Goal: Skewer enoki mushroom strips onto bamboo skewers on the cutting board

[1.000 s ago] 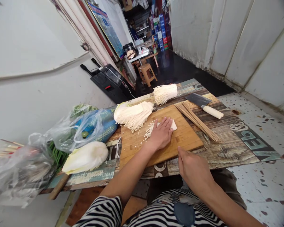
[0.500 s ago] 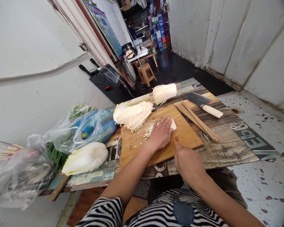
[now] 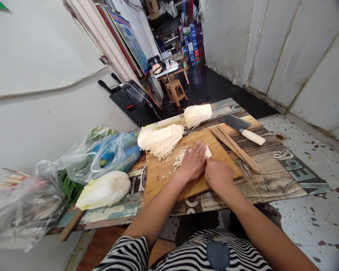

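My left hand (image 3: 194, 162) lies flat, fingers stretched out, over a small enoki bunch (image 3: 208, 152) on the wooden cutting board (image 3: 158, 184). The bunch's pale base shows past my fingertips and its thin caps on the other side. Right beside it, my right hand (image 3: 219, 176) is closed at the base end of the bunch, on a thin skewer that is now mostly hidden. A larger enoki pile (image 3: 165, 139) rests at the board's far left edge. Beyond the board lies another enoki bunch (image 3: 198, 115). Loose wooden skewers (image 3: 237, 148) lie along the board's right side.
A cleaver (image 3: 252, 136) with a pale handle lies right of the skewers. On the left are a napa cabbage (image 3: 104, 189), a blue bag (image 3: 127, 148) and a clear plastic bag (image 3: 19, 210) near skewers with red ends. A brown stool (image 3: 175, 90) stands beyond the table.
My right hand has moved up and left, closer to my left hand, and the skewer length visible before is now hidden. My left hand stays on the enoki. The view has shifted slightly.
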Available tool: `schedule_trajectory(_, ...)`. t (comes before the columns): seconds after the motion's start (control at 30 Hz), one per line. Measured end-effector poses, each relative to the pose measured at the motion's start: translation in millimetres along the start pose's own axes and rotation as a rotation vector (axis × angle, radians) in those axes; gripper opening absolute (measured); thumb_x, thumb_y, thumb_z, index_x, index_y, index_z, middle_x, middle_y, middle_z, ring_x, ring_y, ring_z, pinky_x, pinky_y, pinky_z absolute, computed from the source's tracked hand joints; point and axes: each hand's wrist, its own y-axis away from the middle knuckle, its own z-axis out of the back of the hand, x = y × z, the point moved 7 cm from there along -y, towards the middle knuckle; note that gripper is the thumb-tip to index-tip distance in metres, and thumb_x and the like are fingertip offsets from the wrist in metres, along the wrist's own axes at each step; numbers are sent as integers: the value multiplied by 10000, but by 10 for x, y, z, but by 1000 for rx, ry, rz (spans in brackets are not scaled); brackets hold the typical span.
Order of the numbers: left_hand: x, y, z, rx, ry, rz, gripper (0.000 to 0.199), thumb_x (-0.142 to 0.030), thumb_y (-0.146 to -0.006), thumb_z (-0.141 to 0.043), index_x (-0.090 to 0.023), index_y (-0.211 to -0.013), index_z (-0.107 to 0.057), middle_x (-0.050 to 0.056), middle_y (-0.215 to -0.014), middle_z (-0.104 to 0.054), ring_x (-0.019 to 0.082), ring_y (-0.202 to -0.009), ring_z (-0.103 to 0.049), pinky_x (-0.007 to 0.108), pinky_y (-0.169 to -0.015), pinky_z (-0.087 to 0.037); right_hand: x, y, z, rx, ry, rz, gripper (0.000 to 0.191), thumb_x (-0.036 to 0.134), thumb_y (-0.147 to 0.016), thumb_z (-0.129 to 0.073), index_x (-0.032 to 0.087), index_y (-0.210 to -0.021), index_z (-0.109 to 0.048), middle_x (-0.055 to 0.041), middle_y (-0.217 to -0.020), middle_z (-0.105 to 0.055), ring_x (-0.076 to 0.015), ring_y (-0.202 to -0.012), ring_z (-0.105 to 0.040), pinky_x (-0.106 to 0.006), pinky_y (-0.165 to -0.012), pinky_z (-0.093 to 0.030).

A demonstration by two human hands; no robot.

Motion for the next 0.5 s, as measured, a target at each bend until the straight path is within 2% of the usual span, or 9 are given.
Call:
schedule_trajectory(0.13,-13,-3,3,-12,36,-2,516,-312,-1000,-212,-164,-1488,-285,66,-1562,-295,212,-1472,-180,529,-1190,-79,-57,-54,49,-35,-70,-8,394,203,-959,-317,101,-970,-698,-190,-893,-719,-225,-838,-695,-295,-705,-458)
schedule_trajectory(0.2,-17,-3,33,-26,80,1,531,-332,-1000,-211,-137,-1489,-275,79,-1555,-307,211,-1470,-185,544,-1187,-42,-130,-18,90,-52,-124,-8,371,226,-949,-348,105,-1028,-690,-182,-929,-718,-224,-860,-685,-300,-725,-451)
schedule_trajectory(0.27,2,14,104,-45,123,13,544,-351,-1004,-180,-133,-1498,-248,82,-1560,-294,203,-1473,-175,549,-1184,-27,-213,40,114,-51,-194,-1,342,229,-914,-416,105,-1123,-657,-145,-906,-724,-211,-851,-674,-290,-734,-441)
schedule_trajectory(0.33,60,56,226,-82,157,44,544,-354,-1006,-146,-153,-1505,-232,79,-1571,-263,194,-1476,-157,546,-1183,-36,-285,102,102,-29,-274,3,350,222,-863,-488,96,-1154,-635,-84,-785,-718,-184,-774,-662,-268,-704,-432)
schedule_trajectory(0.4,155,129,381,-151,191,91,535,-348,-1005,-143,-177,-1501,-247,76,-1575,-255,189,-1477,-153,541,-1181,-52,-336,151,61,-8,-361,-3,316,215,-821,-535,90,-1090,-646,-27,-640,-669,-157,-656,-630,-253,-646,-422)
schedule_trajectory(0.5,288,272,549,-243,224,146,517,-334,-998,-178,-204,-1487,-285,64,-1564,-291,181,-1472,-175,539,-1180,-74,-356,169,-16,7,-521,-12,171,251,-825,-568,120,-912,-636,41,-523,-567,-106,-477,-525,-236,-530,-397)
